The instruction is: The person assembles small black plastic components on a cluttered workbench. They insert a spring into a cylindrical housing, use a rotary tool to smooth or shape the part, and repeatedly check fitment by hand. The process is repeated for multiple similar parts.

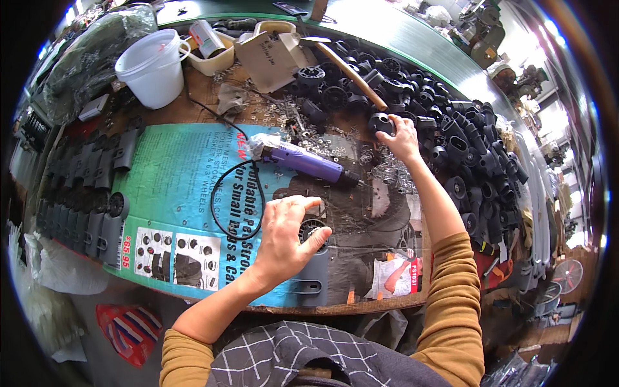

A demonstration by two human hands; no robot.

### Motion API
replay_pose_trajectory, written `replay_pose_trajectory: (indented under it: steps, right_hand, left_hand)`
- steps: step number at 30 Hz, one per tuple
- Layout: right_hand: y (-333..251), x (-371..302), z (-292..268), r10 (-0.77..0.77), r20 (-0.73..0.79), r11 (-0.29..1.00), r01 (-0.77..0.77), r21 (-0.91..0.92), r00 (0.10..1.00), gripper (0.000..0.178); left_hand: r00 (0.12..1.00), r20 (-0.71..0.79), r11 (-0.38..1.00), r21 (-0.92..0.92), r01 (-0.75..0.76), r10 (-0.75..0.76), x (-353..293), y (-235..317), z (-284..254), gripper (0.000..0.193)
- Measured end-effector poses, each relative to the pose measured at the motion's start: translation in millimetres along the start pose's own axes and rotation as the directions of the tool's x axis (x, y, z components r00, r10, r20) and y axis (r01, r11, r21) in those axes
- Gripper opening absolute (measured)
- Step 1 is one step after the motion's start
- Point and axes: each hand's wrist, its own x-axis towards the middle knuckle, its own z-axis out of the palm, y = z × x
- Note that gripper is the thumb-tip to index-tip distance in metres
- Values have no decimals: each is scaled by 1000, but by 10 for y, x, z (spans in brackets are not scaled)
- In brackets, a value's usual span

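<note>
I see the right hand (402,138) gripping a black plastic fitting (378,124); the left hand (287,232), loosely splayed, is over a grey plastic bracket (314,274).

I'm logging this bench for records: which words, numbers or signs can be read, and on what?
I leave wording uncopied; where it stands:
Printed cardboard sheet: large black and red lettering; finest print too small to read.
Brown cardboard piece: dark handwriting.
Can: print too small.
</note>
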Motion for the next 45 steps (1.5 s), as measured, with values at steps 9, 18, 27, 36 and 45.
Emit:
replay_pose_trajectory:
  steps: [9, 18, 27, 36, 45]
  right_hand:
    - [-124, -31, -70, 202, 131, 893, -237, 383, 971, 39]
    - [-1283, -1385, -1181, -324, 531, 303, -446, 842, 783, 29]
    - [-1652, -2041, -1378, -218, 107, 804, 116, 583, 970, 49]
    - [-1077, -2310, -898, -5, 429, 877, -202, 435, 903, 34]
    - [-1534, -1932, -1042, -397, 244, 787, 191, 587, 885, 38]
  left_hand:
    - [998, -32, 999, 3, 46, -45, -97, -7, -134, 34]
    - [897, 393, 368, -818, 442, -204, 117, 54, -79, 48]
    - [825, 437, 395, -729, 558, -359, -141, 140, -37, 31]
    - [897, 368, 970, 85, 228, -243, -294, -279, -77, 101]
    - [887, 382, 966, 93, 242, -259, -323, -390, 54, 89]
